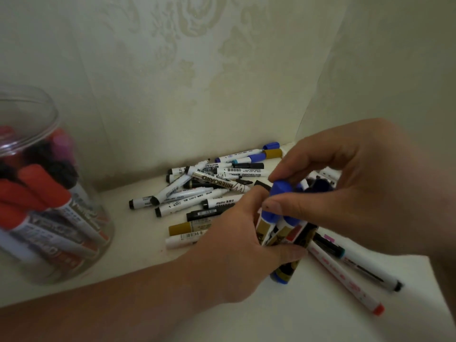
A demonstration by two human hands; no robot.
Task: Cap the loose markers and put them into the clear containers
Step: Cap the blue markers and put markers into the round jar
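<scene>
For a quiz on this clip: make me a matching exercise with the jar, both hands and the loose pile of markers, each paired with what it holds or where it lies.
Column one:
1. jar
2. left hand
3. right hand
4. loose pile

Column two:
A. pinches a blue cap
B. lies by the wall
C. grips a bundle of markers
D. contains red-capped markers

Pairs: 1-D, 2-C, 3-A, 4-B.
</scene>
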